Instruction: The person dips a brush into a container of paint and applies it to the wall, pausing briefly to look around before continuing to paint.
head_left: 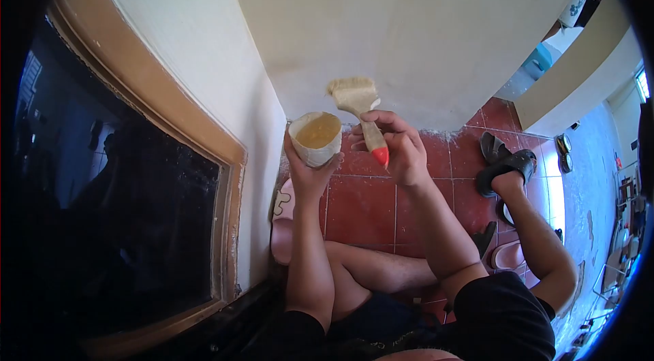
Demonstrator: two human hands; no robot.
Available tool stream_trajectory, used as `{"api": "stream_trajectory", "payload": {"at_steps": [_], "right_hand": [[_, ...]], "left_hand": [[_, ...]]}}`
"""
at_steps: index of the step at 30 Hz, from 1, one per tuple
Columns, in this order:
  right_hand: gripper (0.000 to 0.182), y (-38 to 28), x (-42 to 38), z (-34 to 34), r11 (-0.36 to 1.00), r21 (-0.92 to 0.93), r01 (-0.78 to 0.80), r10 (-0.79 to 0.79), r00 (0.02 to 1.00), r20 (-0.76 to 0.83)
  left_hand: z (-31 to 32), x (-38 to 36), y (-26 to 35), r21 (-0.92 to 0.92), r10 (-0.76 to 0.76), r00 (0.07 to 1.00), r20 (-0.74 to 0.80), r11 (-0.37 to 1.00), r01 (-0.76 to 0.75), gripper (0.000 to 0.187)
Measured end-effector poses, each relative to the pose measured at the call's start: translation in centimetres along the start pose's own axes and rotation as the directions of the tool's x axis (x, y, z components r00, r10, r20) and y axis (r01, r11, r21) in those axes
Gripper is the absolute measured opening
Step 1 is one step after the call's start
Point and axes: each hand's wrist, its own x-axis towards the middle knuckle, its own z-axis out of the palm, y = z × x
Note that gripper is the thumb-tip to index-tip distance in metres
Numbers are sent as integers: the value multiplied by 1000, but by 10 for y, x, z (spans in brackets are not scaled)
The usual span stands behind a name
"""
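My left hand (317,171) is wrapped round a whitish, paint-crusted cup (319,156) from below and behind. Its open top faces up and shows a yellowish inside. In my right hand (403,150) is a paintbrush (357,97), gripped by its handle with the red tip toward me. The wide, pale bristles point away, up and to the left, just beyond the cup's rim and in front of the wall (409,41). Brush and cup are apart in this view.
A wood-framed dark glass pane (136,197) stands at the left. Red floor tiles (357,204) lie below, with white flakes along the wall's foot. A pink slipper (282,238) lies by the left wall; dark clogs (507,169) and other footwear are at the right.
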Motion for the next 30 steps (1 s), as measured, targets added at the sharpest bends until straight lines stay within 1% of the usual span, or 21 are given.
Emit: {"api": "stream_trajectory", "payload": {"at_steps": [1, 2, 3, 4, 6, 7, 9, 10, 11, 13, 14, 16, 17, 19, 20, 21, 23, 25, 27, 29, 30], "right_hand": [[41, 1, 0, -2, 997, -71, 34, -30, 998, 48], [41, 2, 0, -3, 988, -140, 71, -58, 993, 99], [41, -1, -1, -1, 989, -137, 62, -49, 994, 102], [44, -7, -4, 2, 977, -188, 101, -74, 987, 144], [45, -16, -7, 7, 924, -326, 198, -143, 972, 184], [45, -12, -7, 5, 927, -321, 194, -139, 973, 185], [33, -5, -7, -1, 658, -627, 416, -340, 908, 246], [22, -10, -5, 0, 518, -676, 524, -432, 842, 322], [22, -8, -6, 1, 514, -679, 524, -434, 842, 321], [19, 1, -10, 0, 434, -790, 432, -495, 848, 191], [19, 5, -12, -1, 433, -791, 432, -497, 847, 190], [24, 13, -15, 0, 732, -633, 252, -404, 909, -105], [24, 16, -18, 2, 733, -631, 252, -403, 909, -104], [30, 19, -23, 10, 910, -388, 147, -260, 931, -256], [30, 19, -24, 10, 911, -386, 142, -254, 933, -256], [31, 19, -26, 10, 935, -341, 95, -189, 948, -254], [32, 21, -29, 14, 957, -288, 37, -112, 962, -248], [32, 20, -31, 17, 984, -180, 6, -62, 948, -311], [30, 23, -35, 14, 985, -171, -11, -40, 955, -293], [29, 27, -38, 10, 987, -161, -23, -23, 960, -278], [26, 31, -40, 8, 975, -223, 5, -59, 969, -239]], "left_hand": [[0, 0, -3, 5, -5, 1000, -6, 1000, 5, 114], [0, 1, -9, 35, 49, 999, 3, 998, -49, 114], [1, 2, -10, 65, 100, 995, 14, 993, -101, 114], [2, 2, -10, -13, 67, 997, 24, 998, -67, 114], [3, 3, -10, 14, 68, 998, 17, 998, -68, 114], [3, 4, -10, 32, 76, 997, 21, 997, -77, 115], [5, 3, -12, 35, 78, 997, 14, 996, -78, 115], [6, 2, -13, 7, 70, 997, 20, 997, -70, 114], [7, 2, -14, -22, 65, 998, 26, 998, -65, 114], [8, 3, -10, -22, 58, 997, 40, 998, -57, 114], [8, 3, -8, -16, 46, 998, 51, 999, -46, 113], [8, 4, -3, -14, 64, 997, 49, 998, -64, 113], [8, 4, 0, -12, 81, 996, 44, 997, -81, 112], [7, 4, 3, 0, 74, 996, 41, 997, -74, 112], [7, 4, 4, 12, 66, 997, 39, 998, -67, 111], [7, 4, 3, 16, 59, 998, 36, 998, -60, 111], [6, 5, 1, 23, 111, 994, 10, 993, -111, 112], [3, 4, 0, 31, 93, 996, 0, 995, -93, 112], [3, 3, -1, 33, 77, 997, -3, 997, -77, 112], [2, 1, -2, 91, 123, 992, -13, 988, -121, 113], [0, 0, -3, 92, 120, 993, -12, 989, -118, 113]]}}
